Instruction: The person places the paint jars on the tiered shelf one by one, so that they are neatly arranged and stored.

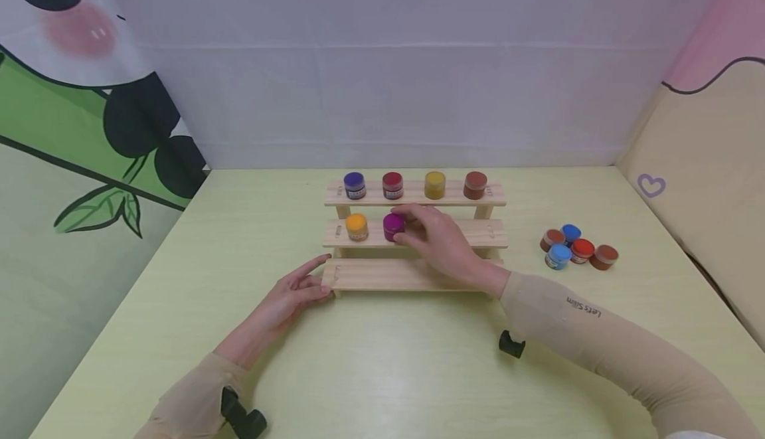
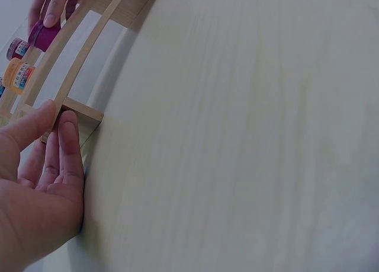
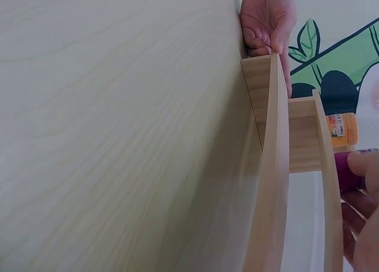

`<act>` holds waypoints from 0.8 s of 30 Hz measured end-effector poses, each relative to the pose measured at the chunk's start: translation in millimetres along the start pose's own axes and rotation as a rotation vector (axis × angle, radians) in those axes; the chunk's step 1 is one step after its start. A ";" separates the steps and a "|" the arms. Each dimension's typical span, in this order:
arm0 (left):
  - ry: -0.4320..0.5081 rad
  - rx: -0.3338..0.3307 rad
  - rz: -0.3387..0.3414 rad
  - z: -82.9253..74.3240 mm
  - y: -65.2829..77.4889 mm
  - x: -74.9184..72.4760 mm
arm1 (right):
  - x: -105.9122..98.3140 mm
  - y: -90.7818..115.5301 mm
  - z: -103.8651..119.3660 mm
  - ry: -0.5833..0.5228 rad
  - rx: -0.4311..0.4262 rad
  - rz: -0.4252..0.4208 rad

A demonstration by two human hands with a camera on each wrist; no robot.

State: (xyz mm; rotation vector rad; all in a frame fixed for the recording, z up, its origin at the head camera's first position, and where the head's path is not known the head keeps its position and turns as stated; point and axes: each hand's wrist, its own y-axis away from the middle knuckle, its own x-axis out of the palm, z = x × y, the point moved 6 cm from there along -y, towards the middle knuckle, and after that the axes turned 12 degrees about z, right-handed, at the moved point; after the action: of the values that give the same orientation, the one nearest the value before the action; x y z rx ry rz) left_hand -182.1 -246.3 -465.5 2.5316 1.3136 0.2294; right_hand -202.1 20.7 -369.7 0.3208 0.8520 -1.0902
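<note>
Between right-hand fingers [image 1: 416, 211], purple jar [image 1: 394, 228], on middle shelf [image 1: 487, 232]

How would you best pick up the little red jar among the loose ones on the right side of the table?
I'd pinch the red jar by its round lid, coming down from above and the near side. It looks upright, lid up, and its near side is open, while a light blue jar and a brown jar crowd its left and right.
</note>
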 end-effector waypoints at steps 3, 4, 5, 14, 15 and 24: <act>-0.001 -0.002 -0.001 0.1 -0.3 0.2 | -0.2 0.9 -0.6 -0.004 -0.003 -0.003; 0.001 -0.001 -0.002 0.1 -0.3 0.3 | -0.2 1.0 -0.9 -0.005 -0.004 -0.004; 0.001 -0.002 -0.004 0.0 -0.2 0.2 | -0.3 1.1 -0.9 -0.006 -0.006 -0.005; 0.007 -0.002 0.001 -0.7 0.3 0.7 | -1.3 2.6 -0.3 -0.007 -0.009 -0.005; 0.006 -0.002 0.002 -0.7 0.4 0.7 | -1.5 3.1 -0.2 -0.007 -0.011 -0.005; 0.002 -0.006 -0.004 -1.0 1.9 0.4 | -7.5 12.1 -1.4 0.008 -0.012 -0.016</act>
State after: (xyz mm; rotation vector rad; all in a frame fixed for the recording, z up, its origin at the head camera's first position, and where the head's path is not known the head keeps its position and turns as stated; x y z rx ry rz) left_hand -180.7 -246.9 -464.0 2.5237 1.3164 0.2346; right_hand -193.6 31.9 -367.1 0.3087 0.8691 -1.0990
